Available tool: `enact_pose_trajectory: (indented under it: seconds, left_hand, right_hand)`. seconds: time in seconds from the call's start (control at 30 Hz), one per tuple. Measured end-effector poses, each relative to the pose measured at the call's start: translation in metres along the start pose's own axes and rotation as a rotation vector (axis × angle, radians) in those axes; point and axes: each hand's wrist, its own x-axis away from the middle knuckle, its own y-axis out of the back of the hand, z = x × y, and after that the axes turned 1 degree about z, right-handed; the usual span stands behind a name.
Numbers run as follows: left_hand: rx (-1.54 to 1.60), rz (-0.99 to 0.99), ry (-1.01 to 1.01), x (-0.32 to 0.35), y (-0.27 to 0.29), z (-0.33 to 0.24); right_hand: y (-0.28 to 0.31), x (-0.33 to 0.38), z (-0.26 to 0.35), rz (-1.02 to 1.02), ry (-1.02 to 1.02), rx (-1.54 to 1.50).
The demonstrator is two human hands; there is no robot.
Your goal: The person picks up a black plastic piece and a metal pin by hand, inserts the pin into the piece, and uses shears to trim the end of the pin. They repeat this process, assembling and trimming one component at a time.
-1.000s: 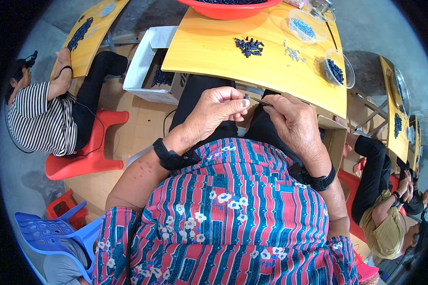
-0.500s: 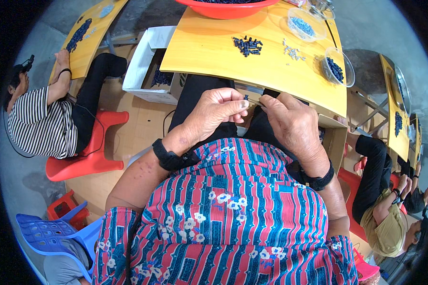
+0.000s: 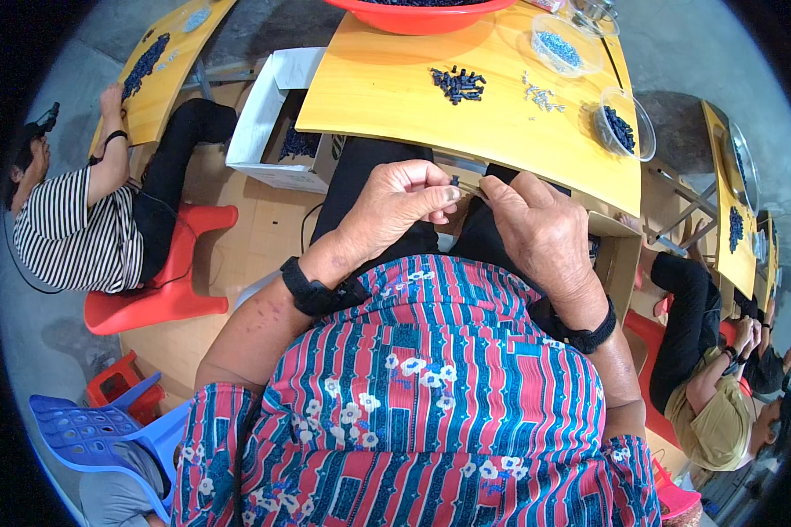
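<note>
My left hand [image 3: 400, 200] is closed in a pinch on a small dark cylindrical piece [image 3: 454, 181], which shows at the tips of its thumb and forefinger. Close by on the right, my right hand [image 3: 538, 221] is pinched too, with a thin tan sliver [image 3: 472, 189] showing between its fingertips and the dark piece; what it is I cannot make out. Both hands are over my lap, just off the table's near edge. On the yellow table [image 3: 369, 83] lie a pile of short black cylindrical pieces [image 3: 458, 85] and, right of it, scattered small silvery pieces [image 3: 543, 95].
A clear bowl of dark pieces [image 3: 620, 129] stands near the table's right edge, a clear tub of small bluish pieces [image 3: 559, 49] behind it. A red basin [image 3: 422, 18] sits at the far edge. Left, below table height, is a white box [image 3: 277, 105]. People sit at tables on both sides.
My hands stay nearly in place, with only a slight shift of the right fingers. The person on the left has raised a forearm over that table.
</note>
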Motion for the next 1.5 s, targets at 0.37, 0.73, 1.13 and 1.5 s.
enact_pose_trajectory:
  seconds: [0.37,0.73,1.13,1.5]
  left_hand:
    - [-0.138,-0.009,-0.091,0.000,-0.008,-0.005]
    - [-0.143,0.025,-0.152,0.000,-0.014,-0.006]
    - [-0.204,-0.012,-0.171,0.003,-0.011,-0.005]
    - [-0.199,-0.037,-0.202,0.000,-0.008,0.001]
  right_hand:
    - [-0.002,-0.001,0.003,-0.065,-0.003,-0.030]
    - [-0.008,-0.001,0.000,-0.115,-0.001,-0.115]
    - [-0.005,0.004,0.001,-0.132,-0.005,-0.060]
    - [-0.004,0.006,0.001,-0.103,-0.006,-0.039]
